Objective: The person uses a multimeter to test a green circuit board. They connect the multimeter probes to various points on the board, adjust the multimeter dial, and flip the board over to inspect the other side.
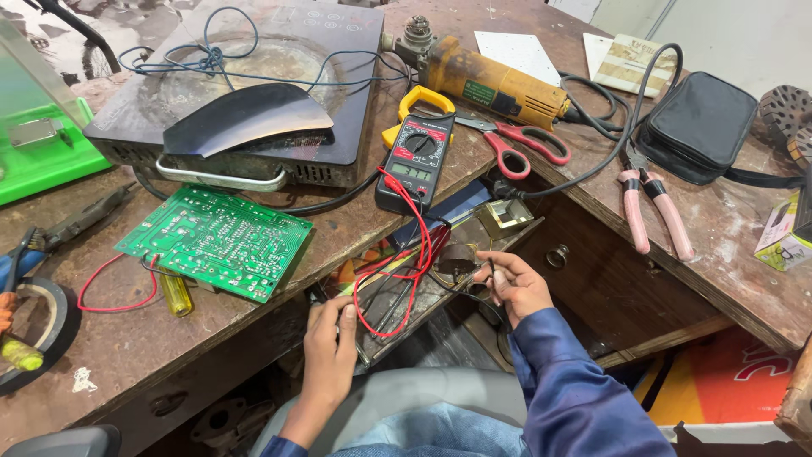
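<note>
My left hand (330, 338) is closed on the front edge of an open drawer (440, 271) full of small parts, right beside the loop of a red test lead (412, 254). My right hand (513, 286) hovers over the drawer's right side and pinches a thin black probe between thumb and fingers. Both leads run up to a black and yellow multimeter (414, 161) lying on the bench above the drawer, its display lit. A green circuit board (216, 241) with a red wire lies left of the drawer.
An induction cooker (254, 85) with blue wire sits at the back. An angle grinder (491, 80), red scissors (518, 145), pink-handled pliers (653, 210) and a black pouch (698, 125) lie to the right. A yellow screwdriver handle (176, 294) and tape roll (34, 334) lie left.
</note>
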A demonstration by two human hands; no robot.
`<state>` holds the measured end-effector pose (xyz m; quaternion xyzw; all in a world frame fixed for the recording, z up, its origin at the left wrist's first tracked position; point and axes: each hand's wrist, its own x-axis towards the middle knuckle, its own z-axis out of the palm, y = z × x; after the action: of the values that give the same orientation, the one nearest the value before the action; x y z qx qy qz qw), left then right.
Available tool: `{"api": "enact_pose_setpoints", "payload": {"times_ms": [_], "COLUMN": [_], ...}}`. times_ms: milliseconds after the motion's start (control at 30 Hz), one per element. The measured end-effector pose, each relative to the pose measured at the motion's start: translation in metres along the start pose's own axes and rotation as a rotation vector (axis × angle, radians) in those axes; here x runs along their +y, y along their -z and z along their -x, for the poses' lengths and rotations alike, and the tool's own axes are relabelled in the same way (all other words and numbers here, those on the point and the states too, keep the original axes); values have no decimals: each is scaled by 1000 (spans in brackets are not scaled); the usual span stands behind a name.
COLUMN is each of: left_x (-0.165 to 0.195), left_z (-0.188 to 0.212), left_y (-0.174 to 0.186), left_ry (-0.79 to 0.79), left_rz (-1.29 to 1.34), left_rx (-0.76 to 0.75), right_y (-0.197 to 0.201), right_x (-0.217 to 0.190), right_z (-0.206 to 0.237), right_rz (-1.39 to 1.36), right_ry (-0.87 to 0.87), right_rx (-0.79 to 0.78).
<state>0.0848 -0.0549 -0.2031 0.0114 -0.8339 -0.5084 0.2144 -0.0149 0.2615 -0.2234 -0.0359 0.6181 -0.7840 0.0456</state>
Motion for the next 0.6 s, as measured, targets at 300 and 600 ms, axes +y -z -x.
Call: {"api": "enact_pose_setpoints", "payload": {"times_ms": [300, 600], "left_x": [18, -4], "left_z": [-7, -20], "left_y": [-6, -21], "left_ry": [48, 128], "left_rz": [-179, 109], "left_rx": [-29, -66], "right_y": [8, -10], "right_x": [0, -9], "right_z": [-1, 5], "right_rz": [-130, -171], "right_ry": [9, -68], "right_rx": [-37, -42]}}
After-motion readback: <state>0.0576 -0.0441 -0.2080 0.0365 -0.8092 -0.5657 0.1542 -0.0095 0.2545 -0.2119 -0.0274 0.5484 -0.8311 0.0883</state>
